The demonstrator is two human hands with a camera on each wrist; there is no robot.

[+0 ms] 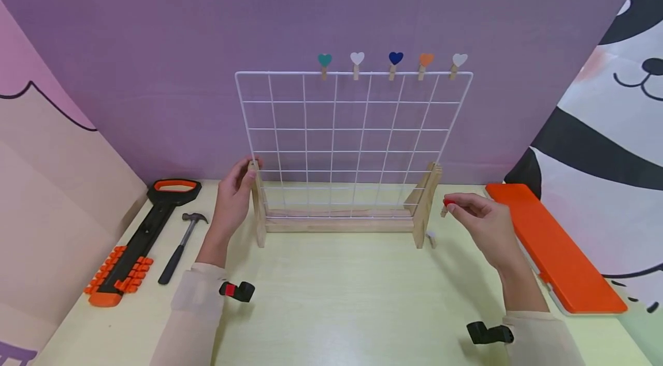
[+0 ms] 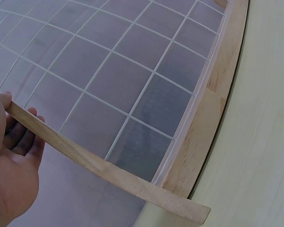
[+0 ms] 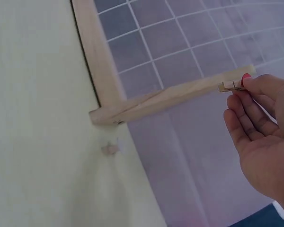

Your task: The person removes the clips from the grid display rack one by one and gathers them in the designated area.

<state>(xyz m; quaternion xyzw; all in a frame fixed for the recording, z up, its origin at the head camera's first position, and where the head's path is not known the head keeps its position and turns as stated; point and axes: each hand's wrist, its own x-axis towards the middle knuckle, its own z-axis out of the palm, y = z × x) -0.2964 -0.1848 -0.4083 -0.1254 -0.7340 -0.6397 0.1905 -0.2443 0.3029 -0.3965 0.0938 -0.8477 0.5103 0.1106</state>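
Note:
A white wire grid [image 1: 352,130] stands upright in a wooden stand [image 1: 339,224] at the middle of the table. My left hand [image 1: 234,199] grips the top of the stand's left upright, thumb in front and fingers behind. Between thumb and fingers my right hand [image 1: 484,225] pinches a small wooden clothespin [image 3: 232,86] with a red heart, to the right of the stand and apart from it. Along the grid's top wire sit several heart clothespins: teal [image 1: 324,60], white, dark blue [image 1: 396,58], orange [image 1: 426,60] and another white. One more clothespin [image 1: 431,238] lies by the stand's right foot.
At the left lie a black and orange tool [image 1: 150,233] with several orange pieces along its sides and a claw hammer [image 1: 181,245]. An orange-lidded case [image 1: 556,248] lies along the right edge. A purple backdrop [image 1: 155,67] rises behind the table.

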